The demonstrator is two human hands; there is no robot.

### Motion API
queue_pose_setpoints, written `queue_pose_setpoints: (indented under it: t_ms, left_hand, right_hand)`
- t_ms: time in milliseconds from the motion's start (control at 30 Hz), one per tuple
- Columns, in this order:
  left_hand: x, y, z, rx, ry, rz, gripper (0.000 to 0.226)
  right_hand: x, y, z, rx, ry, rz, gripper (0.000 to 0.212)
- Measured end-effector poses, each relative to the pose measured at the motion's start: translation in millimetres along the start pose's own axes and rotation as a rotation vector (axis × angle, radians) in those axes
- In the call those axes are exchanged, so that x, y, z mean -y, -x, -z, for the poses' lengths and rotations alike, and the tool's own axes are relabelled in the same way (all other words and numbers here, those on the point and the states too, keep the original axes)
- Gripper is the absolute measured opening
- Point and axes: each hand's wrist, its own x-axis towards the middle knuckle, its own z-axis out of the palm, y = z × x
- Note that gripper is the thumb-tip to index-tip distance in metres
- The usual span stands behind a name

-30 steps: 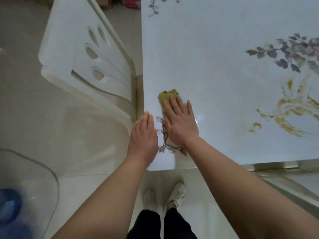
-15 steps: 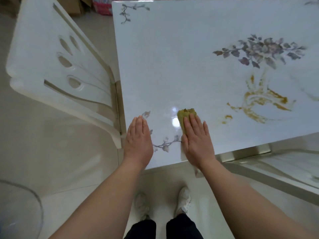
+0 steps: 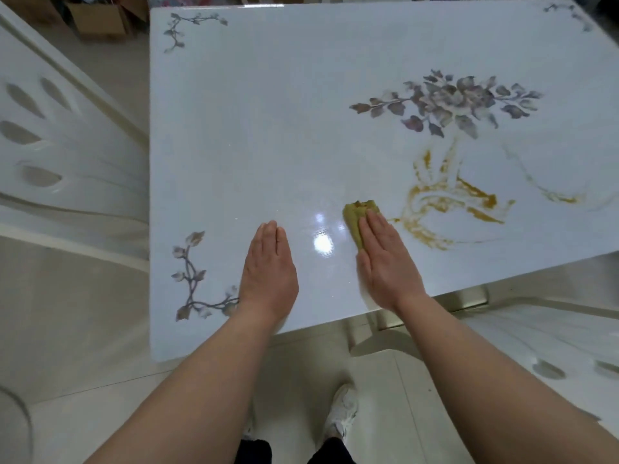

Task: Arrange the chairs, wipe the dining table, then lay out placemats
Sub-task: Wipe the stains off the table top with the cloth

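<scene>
A glossy white dining table point(image 3: 301, 128) with printed flower patterns fills the view. My right hand point(image 3: 385, 262) lies flat with straight fingers, pressing a yellow-stained cloth point(image 3: 356, 216) onto the tabletop near the front edge. Just right of the cloth, a smeared orange-yellow stain point(image 3: 449, 202) spreads across the surface below the flower print. My left hand point(image 3: 269, 269) rests flat on the table beside the corner vine print, holding nothing. No placemats are in view.
A white carved chair point(image 3: 67, 155) stands close against the table's left side. Another white chair point(image 3: 549, 343) sits at the lower right, by the front edge. Cardboard boxes point(image 3: 97, 18) stand on the floor beyond the far left corner.
My right hand has slid the cloth rightward along the front of the table, toward the orange stain. My left hand has moved from the corner edge further onto the tabletop.
</scene>
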Motion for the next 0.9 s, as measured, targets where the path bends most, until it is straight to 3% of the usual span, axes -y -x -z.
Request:
queue_pose_setpoints:
  t_ms: [167,300,367,500,600,700,900]
  left_hand:
    - [-34,-21,-25,-0.154,0.105,0.101,0.055]
    - [-36,-21,-34,-0.214,0.103,0.121,0.054]
    - [-36,-22,-35,-0.223,0.095,0.127,0.054]
    - [-36,-24,-36,-0.217,0.061,0.147,0.054]
    - [-35,-25,-34,-0.213,0.034,0.152,0.053]
    - [-40,-26,-29,-0.211,0.032,0.188,0.053]
    - [-90,-39,-35,-0.168,0.047,0.118,0.054]
  right_hand:
    - [-73,-6,15,-0.055,0.015,-0.202,0.063]
    - [-75,-14,14,-0.108,0.02,-0.324,0.06]
    - [-53,-14,10,-0.127,-0.004,-0.256,0.062]
    - [2,-9,-7,-0.058,-0.022,0.099,0.063]
    - [-3,-10,-6,-0.014,-0.005,0.238,0.058]
    - [-41,-7,7,-0.018,0.021,0.222,0.059]
    - [-142,12,31,-0.065,0.054,-0.029,0.062]
